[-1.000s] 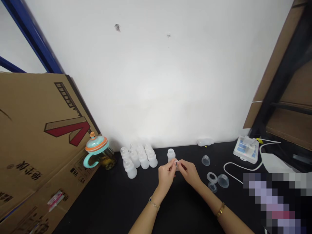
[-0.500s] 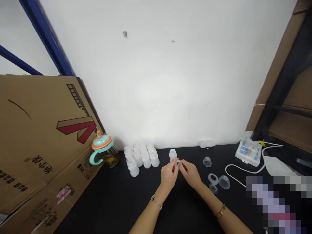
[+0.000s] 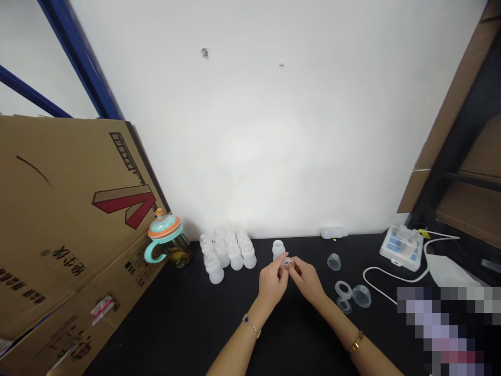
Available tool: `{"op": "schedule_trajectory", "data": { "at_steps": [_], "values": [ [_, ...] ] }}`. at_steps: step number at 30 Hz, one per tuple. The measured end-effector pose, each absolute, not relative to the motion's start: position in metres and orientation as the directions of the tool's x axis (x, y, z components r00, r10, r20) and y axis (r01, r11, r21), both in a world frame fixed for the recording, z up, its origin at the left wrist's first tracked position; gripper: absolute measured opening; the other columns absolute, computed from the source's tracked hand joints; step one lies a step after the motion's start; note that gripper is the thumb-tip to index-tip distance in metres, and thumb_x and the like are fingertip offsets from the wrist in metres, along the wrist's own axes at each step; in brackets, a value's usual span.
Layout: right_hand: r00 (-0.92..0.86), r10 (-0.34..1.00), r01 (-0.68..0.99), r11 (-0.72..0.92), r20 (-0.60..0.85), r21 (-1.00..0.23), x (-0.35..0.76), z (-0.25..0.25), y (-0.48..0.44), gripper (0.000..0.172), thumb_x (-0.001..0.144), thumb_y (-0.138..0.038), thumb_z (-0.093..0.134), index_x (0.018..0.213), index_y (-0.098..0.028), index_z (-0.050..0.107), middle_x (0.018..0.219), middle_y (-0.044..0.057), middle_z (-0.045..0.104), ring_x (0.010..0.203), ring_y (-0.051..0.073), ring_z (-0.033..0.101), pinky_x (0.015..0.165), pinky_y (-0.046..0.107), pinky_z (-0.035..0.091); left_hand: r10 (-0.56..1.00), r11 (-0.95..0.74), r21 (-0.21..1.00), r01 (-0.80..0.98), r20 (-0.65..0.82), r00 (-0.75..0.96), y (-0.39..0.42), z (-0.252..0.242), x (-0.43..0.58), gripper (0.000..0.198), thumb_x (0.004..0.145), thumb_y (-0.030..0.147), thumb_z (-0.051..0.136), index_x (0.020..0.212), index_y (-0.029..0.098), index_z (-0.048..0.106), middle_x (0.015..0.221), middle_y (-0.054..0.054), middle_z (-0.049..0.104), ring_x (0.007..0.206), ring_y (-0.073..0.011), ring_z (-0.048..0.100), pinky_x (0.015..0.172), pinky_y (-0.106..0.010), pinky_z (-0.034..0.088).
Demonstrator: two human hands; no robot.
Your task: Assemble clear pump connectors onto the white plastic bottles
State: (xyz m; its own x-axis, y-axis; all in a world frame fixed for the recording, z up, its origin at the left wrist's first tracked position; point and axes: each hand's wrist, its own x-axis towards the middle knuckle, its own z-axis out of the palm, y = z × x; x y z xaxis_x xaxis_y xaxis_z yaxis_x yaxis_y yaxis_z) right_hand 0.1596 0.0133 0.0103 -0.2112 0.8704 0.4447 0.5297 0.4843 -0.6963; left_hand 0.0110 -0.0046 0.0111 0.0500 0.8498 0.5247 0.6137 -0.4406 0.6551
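Between both hands, over the black table, is a small translucent baby-bottle collar ring point(image 3: 287, 262); whether a teat sits inside it I cannot tell. My left hand point(image 3: 272, 280) is closed, pinching the ring's left side with the fingertips. From the other side, the closed fingers of my right hand point(image 3: 308, 279) grip it too. Just beyond my left fingertips stands an open white baby bottle point(image 3: 278, 248), its lower part hidden by the hand. To the right lie a loose ring point(image 3: 343, 289), a clear round teat-like piece point(image 3: 344, 305) and two clear domed caps, one near point(image 3: 361, 296), one farther point(image 3: 334, 261).
Several capped white bottles point(image 3: 235, 256) stand grouped at the left. Behind them to the left is a teapot point(image 3: 168, 237) beside a large cardboard box point(image 3: 58, 209). A clear case point(image 3: 401, 248) and a white cable point(image 3: 385, 274) lie at the right. The white wall point(image 3: 250, 130) closes the back.
The ring has tilted slightly between my fingertips, and my right fingers have shifted a little over it. The view has moved slightly; the other things stay put.
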Motion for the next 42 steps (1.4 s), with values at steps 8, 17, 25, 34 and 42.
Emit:
{"op": "schedule_trajectory", "data": {
  "at_steps": [8, 17, 25, 34, 42],
  "values": [
    [-0.196, 0.859, 0.523, 0.500, 0.473, -0.691, 0.1593, 0.0121, 0.0113, 0.031, 0.099, -0.041, 0.045, 0.083, -0.022, 0.066, 0.063, 0.000, 0.061, 0.056, 0.017, 0.054, 0.056, 0.027, 0.037, 0.881, -0.412, 0.779, 0.472, 0.473, -0.012, -0.0074, 0.0177, 0.0141, 0.034, 0.099, 0.031, 0.049, 0.120, 0.020, 0.073, 0.102, -0.007, 0.080, 0.071, -0.0162, 0.070, 0.070, -0.026, 0.056],
    [-0.184, 0.879, 0.510, 0.467, 0.439, -0.722, 0.1616, 0.0117, 0.0147, 0.022, 0.092, -0.036, 0.052, 0.084, -0.022, 0.065, 0.063, -0.002, 0.062, 0.056, 0.016, 0.054, 0.056, 0.026, 0.037, 0.905, -0.390, 0.832, 0.394, 0.426, -0.002, -0.0056, 0.0160, 0.0132, 0.032, 0.096, 0.030, 0.053, 0.119, 0.019, 0.072, 0.089, -0.004, 0.077, 0.058, -0.0119, 0.061, 0.056, -0.021, 0.049],
    [-0.210, 0.879, 0.555, 0.468, 0.429, -0.687, 0.1613, 0.0132, 0.0115, 0.031, 0.100, -0.041, 0.044, 0.086, -0.022, 0.064, 0.067, 0.000, 0.064, 0.059, 0.018, 0.057, 0.057, 0.027, 0.037, 0.905, -0.391, 0.833, 0.392, 0.425, -0.001, -0.0048, 0.0140, 0.0124, 0.036, 0.100, 0.036, 0.050, 0.124, 0.018, 0.070, 0.083, -0.005, 0.075, 0.064, -0.0140, 0.064, 0.063, -0.023, 0.052],
    [-0.212, 0.869, 0.594, 0.478, 0.447, -0.648, 0.1599, 0.0127, 0.0102, 0.042, 0.103, -0.046, 0.038, 0.073, -0.024, 0.056, 0.063, 0.000, 0.062, 0.057, 0.017, 0.057, 0.057, 0.027, 0.034, 0.906, -0.393, 0.821, 0.415, 0.423, 0.021, -0.0096, 0.0175, 0.0123, 0.041, 0.104, 0.043, 0.042, 0.116, 0.019, 0.073, 0.075, -0.003, 0.073, 0.057, -0.0142, 0.063, 0.059, -0.023, 0.051],
    [-0.203, 0.872, 0.596, 0.471, 0.446, -0.650, 0.1590, 0.0090, 0.0125, 0.045, 0.102, -0.045, 0.038, 0.064, -0.023, 0.048, 0.057, -0.001, 0.056, 0.053, 0.015, 0.051, 0.055, 0.027, 0.031, 0.913, -0.388, 0.842, 0.375, 0.408, 0.028, -0.0099, 0.0213, 0.0125, 0.039, 0.103, 0.042, 0.044, 0.110, 0.019, 0.076, 0.067, -0.001, 0.070, 0.056, -0.0139, 0.064, 0.058, -0.022, 0.051]
  ]
}}
